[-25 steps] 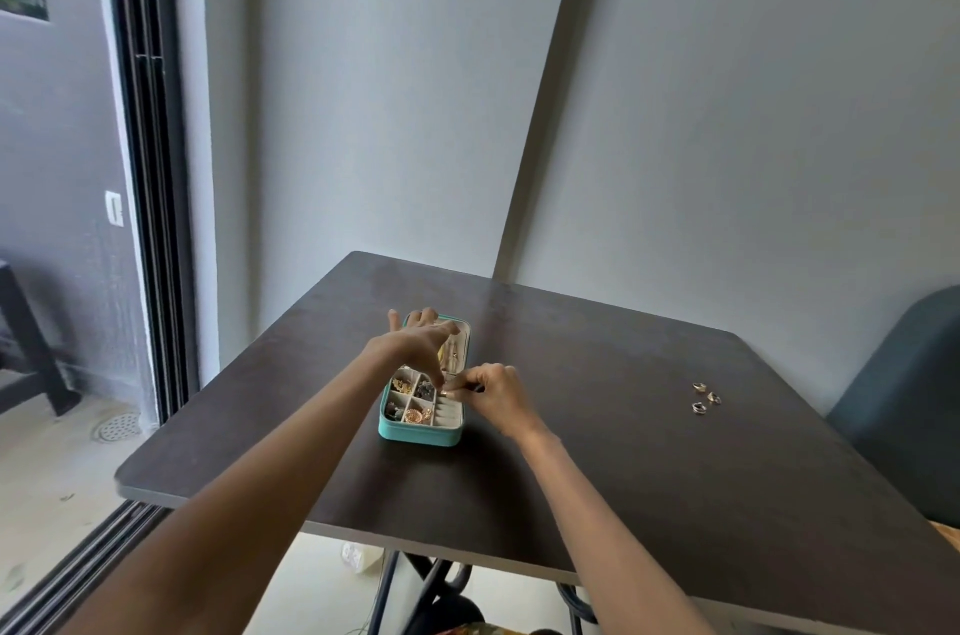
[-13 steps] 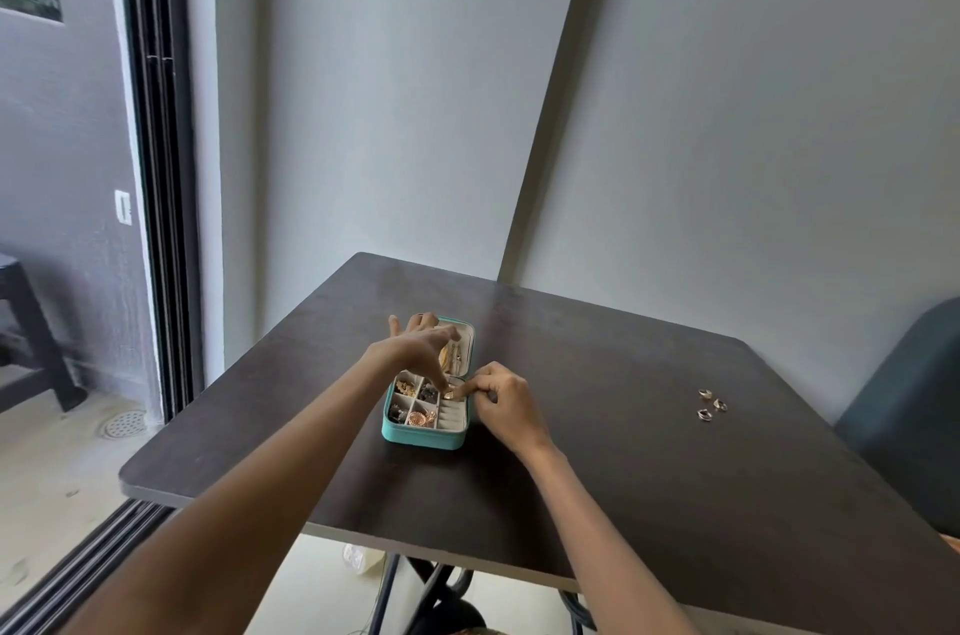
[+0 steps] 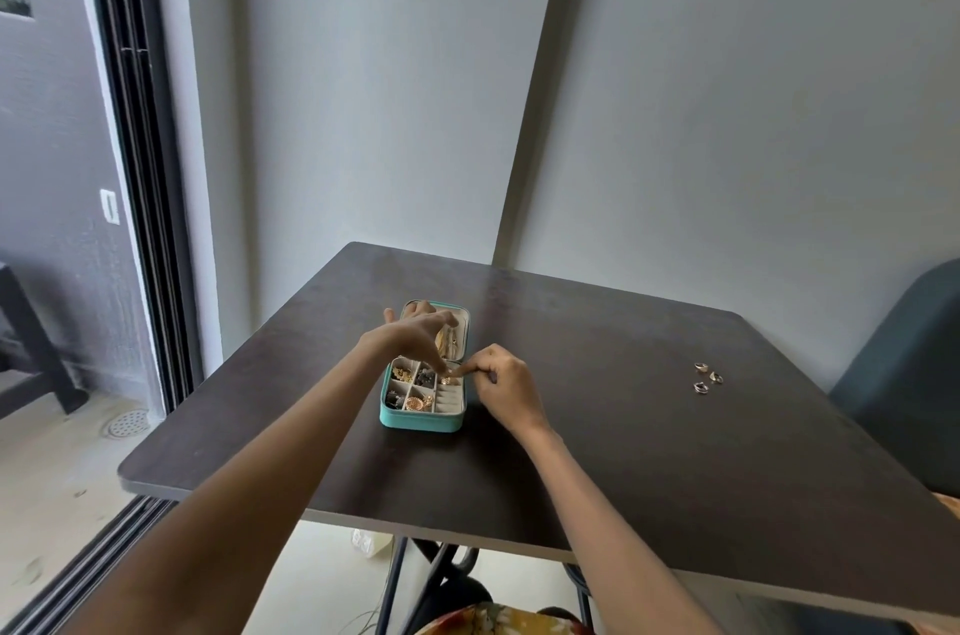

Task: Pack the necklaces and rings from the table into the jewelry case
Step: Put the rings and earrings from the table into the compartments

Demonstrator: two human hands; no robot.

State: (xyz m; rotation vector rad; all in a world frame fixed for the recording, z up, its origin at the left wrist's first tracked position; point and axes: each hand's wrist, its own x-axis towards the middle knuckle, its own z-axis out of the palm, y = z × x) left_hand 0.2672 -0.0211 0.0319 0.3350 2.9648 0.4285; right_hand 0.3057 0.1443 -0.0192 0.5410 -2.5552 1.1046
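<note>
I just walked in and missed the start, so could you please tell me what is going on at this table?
A person is packing jewelry into an open teal jewelry case on a dark table. Both hands work over its compartments: the left hand reaches down from above, and the right hand has its fingers curled, fingertips at a gold piece in one compartment. Several compartments already hold jewelry. Three rings are lying on the table to the right, not yet packed.

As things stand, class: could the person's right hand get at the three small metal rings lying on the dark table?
Probably yes. The right hand is busy at the open teal jewelry case, but bare dark table lies between it and the three small metal rings.
</note>
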